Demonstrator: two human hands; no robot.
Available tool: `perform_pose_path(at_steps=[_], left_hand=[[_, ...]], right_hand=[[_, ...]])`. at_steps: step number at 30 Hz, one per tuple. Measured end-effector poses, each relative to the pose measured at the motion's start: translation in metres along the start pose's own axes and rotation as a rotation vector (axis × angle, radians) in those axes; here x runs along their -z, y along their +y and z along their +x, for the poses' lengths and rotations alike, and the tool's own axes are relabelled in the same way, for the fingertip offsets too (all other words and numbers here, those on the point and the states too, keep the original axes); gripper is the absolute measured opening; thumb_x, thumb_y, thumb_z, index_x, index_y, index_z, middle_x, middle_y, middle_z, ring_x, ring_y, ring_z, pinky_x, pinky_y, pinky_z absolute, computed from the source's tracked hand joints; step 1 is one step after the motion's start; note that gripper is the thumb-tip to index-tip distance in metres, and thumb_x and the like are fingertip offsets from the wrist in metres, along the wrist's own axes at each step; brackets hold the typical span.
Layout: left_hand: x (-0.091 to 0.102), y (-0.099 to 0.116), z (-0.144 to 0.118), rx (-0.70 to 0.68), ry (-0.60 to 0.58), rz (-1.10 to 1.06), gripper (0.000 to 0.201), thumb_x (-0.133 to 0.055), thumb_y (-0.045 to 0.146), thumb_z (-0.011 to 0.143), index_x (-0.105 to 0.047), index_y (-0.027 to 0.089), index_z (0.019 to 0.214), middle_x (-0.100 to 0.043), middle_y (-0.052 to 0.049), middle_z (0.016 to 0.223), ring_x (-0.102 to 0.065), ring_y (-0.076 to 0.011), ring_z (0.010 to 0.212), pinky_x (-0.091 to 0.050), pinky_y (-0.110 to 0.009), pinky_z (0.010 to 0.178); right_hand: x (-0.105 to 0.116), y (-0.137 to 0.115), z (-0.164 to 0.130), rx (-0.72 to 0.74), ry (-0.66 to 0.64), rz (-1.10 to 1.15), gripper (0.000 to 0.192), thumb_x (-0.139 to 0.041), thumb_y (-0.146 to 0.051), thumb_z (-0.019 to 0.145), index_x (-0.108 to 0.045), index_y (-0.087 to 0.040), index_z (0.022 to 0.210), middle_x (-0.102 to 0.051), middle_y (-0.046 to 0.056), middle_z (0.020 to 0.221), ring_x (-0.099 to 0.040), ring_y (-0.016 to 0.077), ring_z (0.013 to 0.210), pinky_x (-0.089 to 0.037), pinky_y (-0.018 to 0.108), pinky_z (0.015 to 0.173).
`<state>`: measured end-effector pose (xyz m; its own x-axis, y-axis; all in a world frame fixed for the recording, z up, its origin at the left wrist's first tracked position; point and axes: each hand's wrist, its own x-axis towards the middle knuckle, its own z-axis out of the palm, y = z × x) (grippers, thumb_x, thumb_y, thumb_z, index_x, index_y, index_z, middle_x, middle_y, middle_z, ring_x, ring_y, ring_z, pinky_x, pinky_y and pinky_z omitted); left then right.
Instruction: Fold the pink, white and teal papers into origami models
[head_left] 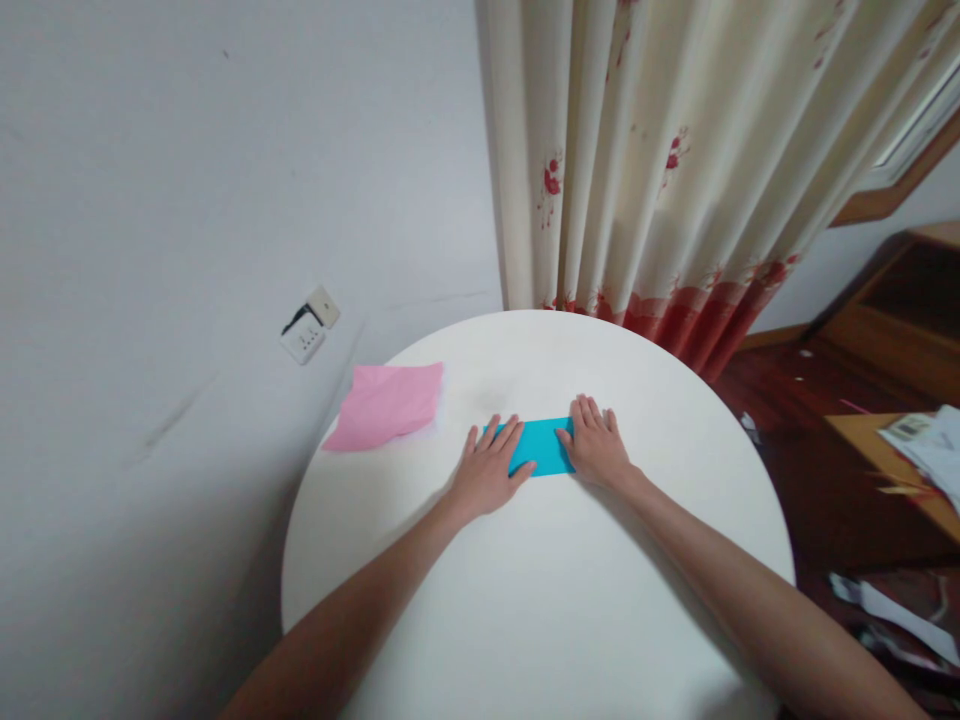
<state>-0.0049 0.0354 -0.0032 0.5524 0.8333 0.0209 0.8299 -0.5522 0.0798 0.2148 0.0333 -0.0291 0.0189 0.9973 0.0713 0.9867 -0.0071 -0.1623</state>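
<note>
A folded strip of turquoise paper [543,445] lies flat near the middle of a round white table [540,590]. My left hand [489,468] rests palm down on the strip's left end, fingers spread. My right hand [595,442] presses flat on its right end. Both hands lie on top of the paper rather than gripping it. Only the middle of the strip shows between them.
A stack of pink paper [386,405] overhangs the table's far left edge. A grey wall with a socket [309,325] is at the left, a flowered curtain [675,160] behind. Wooden furniture with papers [926,450] stands at the right.
</note>
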Motion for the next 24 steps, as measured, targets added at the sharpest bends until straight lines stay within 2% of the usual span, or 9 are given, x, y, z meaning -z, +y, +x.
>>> perform_pose_path(at_steps=[3,6,9,13,16,18,21,24], left_hand=[[0.002,0.001,0.0,0.005,-0.017,-0.004,0.071,-0.031,0.06,0.099,-0.02,0.023,0.158,-0.018,0.0,0.165,-0.011,-0.0286,0.153,-0.015,-0.058,0.121],[0.002,0.001,0.0,0.006,-0.021,-0.003,0.071,-0.031,0.06,0.099,-0.021,0.023,0.158,-0.017,0.0,0.165,-0.011,-0.0285,0.153,-0.015,-0.058,0.121],[0.0,0.001,0.001,0.009,-0.004,0.008,0.07,-0.031,0.06,0.099,-0.022,0.023,0.158,-0.017,0.0,0.165,-0.011,-0.0285,0.153,-0.016,-0.058,0.121],[-0.003,0.003,0.002,0.032,0.022,0.028,0.063,-0.025,0.053,0.101,-0.026,0.023,0.157,-0.02,-0.001,0.165,-0.015,-0.0277,0.152,-0.018,-0.058,0.121],[-0.004,0.008,0.003,0.089,0.066,0.067,0.056,-0.024,0.04,0.103,-0.032,0.02,0.154,-0.025,-0.007,0.163,-0.018,-0.0298,0.151,-0.014,-0.063,0.119],[-0.006,0.01,0.005,0.074,0.098,0.094,0.055,-0.025,0.034,0.102,-0.033,0.016,0.153,-0.027,-0.011,0.162,-0.018,-0.0299,0.152,-0.009,-0.065,0.119],[-0.009,0.01,0.009,-0.036,0.086,0.09,0.056,-0.026,0.03,0.101,-0.031,0.009,0.153,-0.026,-0.013,0.162,-0.017,-0.025,0.152,-0.012,-0.055,0.123],[-0.012,0.006,0.011,-0.063,0.074,0.073,0.059,-0.028,0.034,0.101,-0.029,0.008,0.154,-0.023,-0.012,0.164,-0.017,-0.0229,0.152,-0.019,-0.048,0.123]], right_hand=[[0.003,0.007,0.003,-0.035,0.028,0.03,0.062,-0.025,-0.038,0.103,-0.028,-0.001,0.153,-0.024,0.02,0.162,-0.018,0.0313,0.151,-0.017,0.054,0.119],[0.008,0.003,0.003,-0.044,0.113,0.053,0.058,-0.024,-0.03,0.103,-0.03,0.0,0.152,-0.026,0.02,0.161,-0.019,0.0309,0.15,-0.017,0.053,0.12],[0.01,-0.012,-0.002,0.087,0.158,0.078,0.056,-0.024,-0.026,0.103,-0.031,-0.001,0.152,-0.026,0.018,0.162,-0.017,0.0284,0.151,-0.013,0.052,0.121],[0.006,-0.034,-0.011,0.3,0.054,0.142,0.055,-0.029,-0.026,0.102,-0.033,-0.005,0.153,-0.027,0.015,0.162,-0.02,0.0263,0.151,-0.018,0.048,0.121],[0.005,-0.041,-0.013,0.355,0.002,0.157,0.055,-0.033,-0.026,0.1,-0.036,-0.007,0.152,-0.029,0.013,0.161,-0.022,0.0252,0.151,-0.017,0.047,0.122],[0.007,-0.042,-0.012,0.382,-0.009,0.16,0.056,-0.033,-0.026,0.1,-0.036,-0.007,0.152,-0.03,0.012,0.161,-0.022,0.0246,0.15,-0.017,0.046,0.122],[0.009,-0.04,-0.011,0.424,-0.011,0.167,0.056,-0.032,-0.026,0.1,-0.034,-0.008,0.153,-0.031,0.011,0.161,-0.023,0.0239,0.15,-0.017,0.045,0.122],[0.009,-0.039,-0.01,0.431,-0.007,0.163,0.057,-0.032,-0.026,0.1,-0.033,-0.008,0.153,-0.03,0.011,0.161,-0.023,0.0241,0.15,-0.016,0.045,0.122]])
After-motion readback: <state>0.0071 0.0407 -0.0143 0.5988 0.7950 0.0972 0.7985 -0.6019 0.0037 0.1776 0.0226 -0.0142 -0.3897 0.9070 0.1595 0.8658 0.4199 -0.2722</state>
